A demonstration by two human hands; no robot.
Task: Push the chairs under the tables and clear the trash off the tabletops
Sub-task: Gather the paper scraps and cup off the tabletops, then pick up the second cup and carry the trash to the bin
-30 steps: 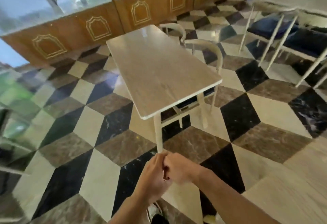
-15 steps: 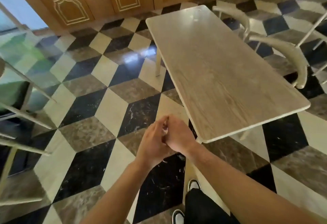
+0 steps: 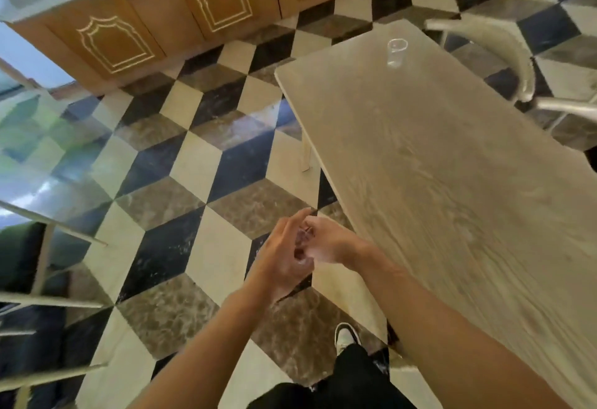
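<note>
Fingers of both my left hand (image 3: 284,257) and right hand (image 3: 326,242) curl together round something small I can't identify, while I've closed on the table (image 3: 452,182), cup (image 3: 396,52) at its far end.

We see both forearms bare, reaching forward from the bottom edge and meeting in the middle. Left hand (image 3: 284,257) is turned palm toward the right one, index finger extended up and forward, other fingers loosely curled. Right hand (image 3: 326,242) is curled, knuckles up, fingers tucked against the left palm. The hands touch. Something small and glinting sits between them, but we can't tell what it is or which hand grips it. Right forearm runs longer and lower right.
</note>
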